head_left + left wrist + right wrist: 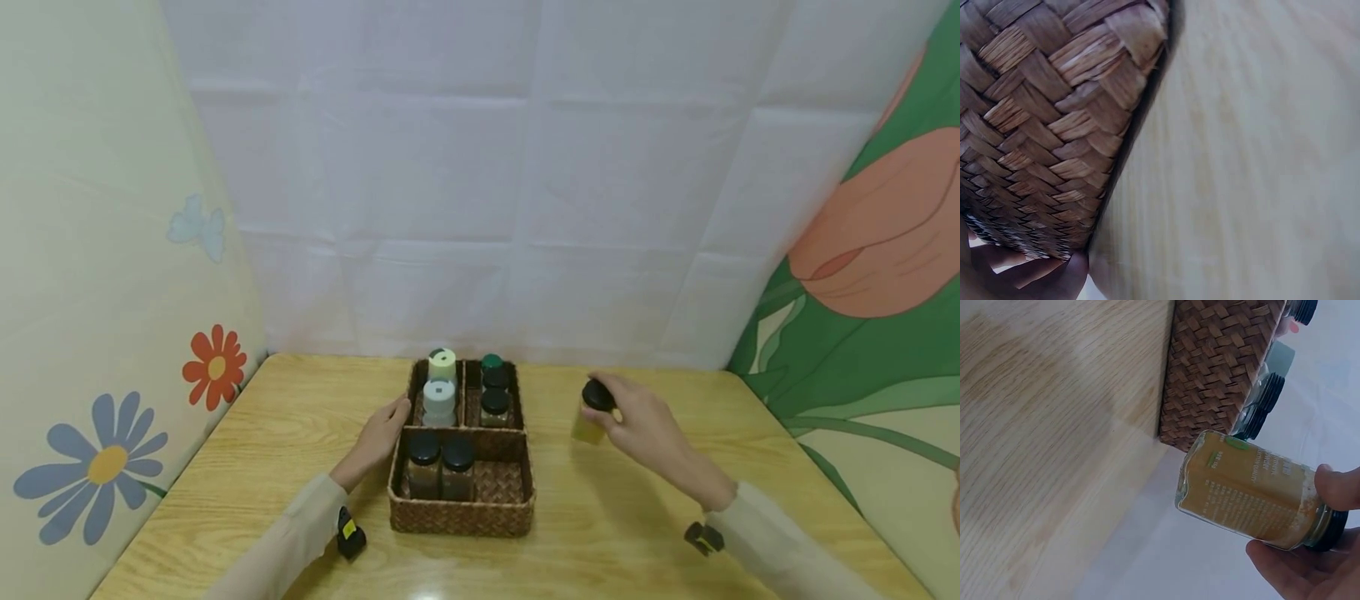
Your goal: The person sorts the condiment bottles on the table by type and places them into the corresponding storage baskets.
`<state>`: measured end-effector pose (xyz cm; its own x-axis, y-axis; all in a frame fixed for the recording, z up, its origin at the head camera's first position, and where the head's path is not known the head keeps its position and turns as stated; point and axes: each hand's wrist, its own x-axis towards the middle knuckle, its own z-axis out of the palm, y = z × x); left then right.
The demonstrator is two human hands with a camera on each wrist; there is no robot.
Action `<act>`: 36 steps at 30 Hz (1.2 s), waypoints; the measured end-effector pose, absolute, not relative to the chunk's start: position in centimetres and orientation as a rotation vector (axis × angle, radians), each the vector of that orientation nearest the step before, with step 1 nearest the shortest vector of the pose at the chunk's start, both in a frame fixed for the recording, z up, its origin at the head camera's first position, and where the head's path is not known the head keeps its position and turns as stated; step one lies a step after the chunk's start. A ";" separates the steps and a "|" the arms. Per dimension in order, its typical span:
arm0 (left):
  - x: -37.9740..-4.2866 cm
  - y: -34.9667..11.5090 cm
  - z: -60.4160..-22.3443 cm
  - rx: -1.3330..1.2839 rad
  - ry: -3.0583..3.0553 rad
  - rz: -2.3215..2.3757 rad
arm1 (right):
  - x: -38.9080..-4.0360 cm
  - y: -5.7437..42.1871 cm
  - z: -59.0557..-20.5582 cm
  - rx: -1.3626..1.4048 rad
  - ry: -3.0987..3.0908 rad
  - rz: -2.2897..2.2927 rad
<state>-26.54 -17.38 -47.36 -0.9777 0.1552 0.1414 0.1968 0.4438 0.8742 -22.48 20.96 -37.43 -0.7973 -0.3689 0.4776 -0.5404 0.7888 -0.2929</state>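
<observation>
Right of the basket, my right hand (637, 421) grips a glass spice jar (1244, 490) by its black lid (597, 394), with thumb and fingers around the top. Yellow-brown powder fills this jar, and its label print is too small to read. In the head view the jar is held over the table. My left hand (381, 437) rests against the outer left side of the woven basket (465, 517). Its fingertips (1072, 275) touch the weave in the left wrist view. Two black-lidded jars (441, 473) stand in the basket's front compartment, on the left.
The back left compartment holds a pale-lidded bottle (442, 364) and a white-lidded one (438, 396). Several jars, one with a green lid (492, 363), stand in the back right compartment. The wooden table (600, 517) meets a white cloth (480, 292) behind.
</observation>
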 end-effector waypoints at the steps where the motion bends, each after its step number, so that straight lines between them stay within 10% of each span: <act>1: -26.5 -17.4 -47.4 -0.321 -2.634 -1.606 | -22.4 20.8 -37.4 0.696 -2.570 0.593; 36: -26.3 -17.5 -47.2 -0.321 -2.655 -1.597 | -19.9 16.8 -34.8 0.891 -2.454 0.715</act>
<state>-26.27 -17.48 -47.25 -0.9784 0.1615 0.1287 0.1894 0.4533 0.8710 -19.88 16.82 -34.83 -0.7004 -0.4579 0.5475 -0.6804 0.6601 -0.3183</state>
